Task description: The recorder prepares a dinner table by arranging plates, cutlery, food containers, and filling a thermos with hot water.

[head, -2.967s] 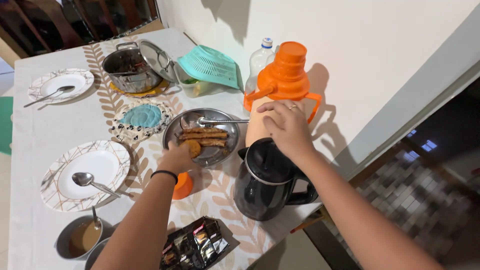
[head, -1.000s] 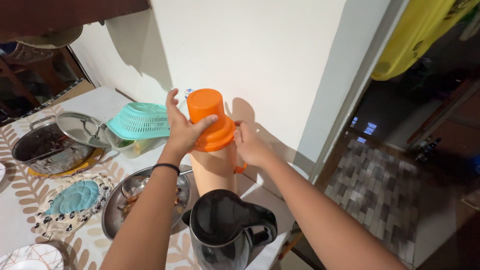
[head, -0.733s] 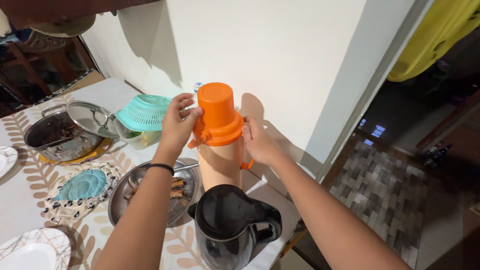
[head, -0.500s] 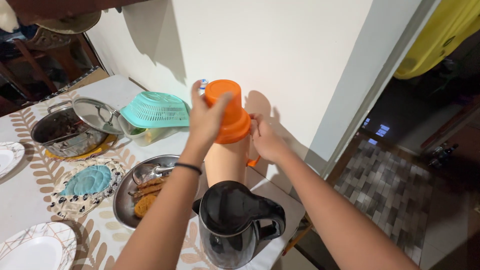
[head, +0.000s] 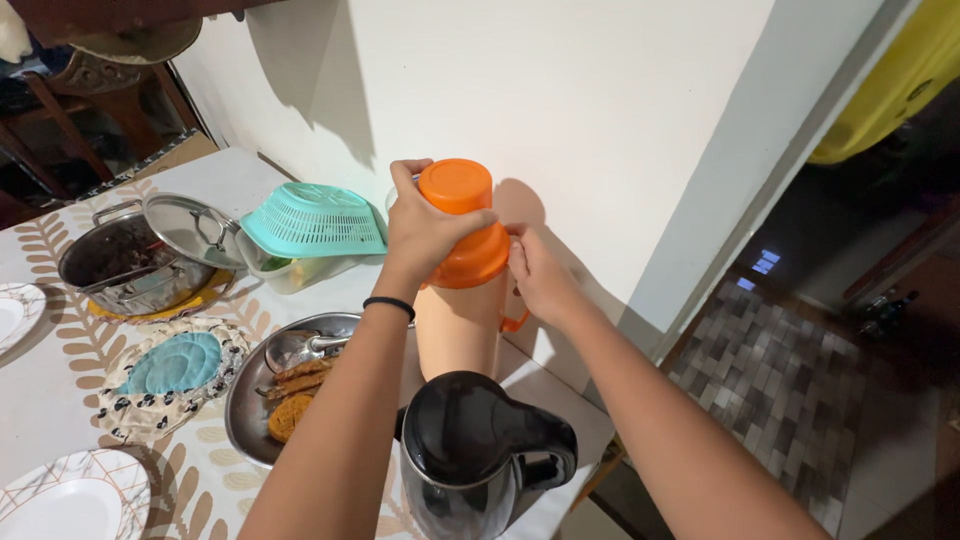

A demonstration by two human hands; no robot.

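Note:
A tall peach-coloured thermos flask (head: 458,330) with an orange cap (head: 458,222) stands on the table near the wall. My left hand (head: 422,228) wraps around the orange cap from the left, fingers curled over it. My right hand (head: 535,272) holds the flask on its right side, by the orange handle just under the cap. A black band sits on my left wrist.
A black electric kettle (head: 482,458) stands just in front of the flask. A steel plate (head: 262,392) with fried food and a spoon lies to the left. Farther left are a teal mesh cover (head: 314,220), a steel pot with lid (head: 130,262), a teal coaster (head: 172,364) and white plates (head: 70,498).
The view has dropped and drawn closer. My left hand has shifted its grasp around the orange cap, while my right hand stays at the flask's right side.

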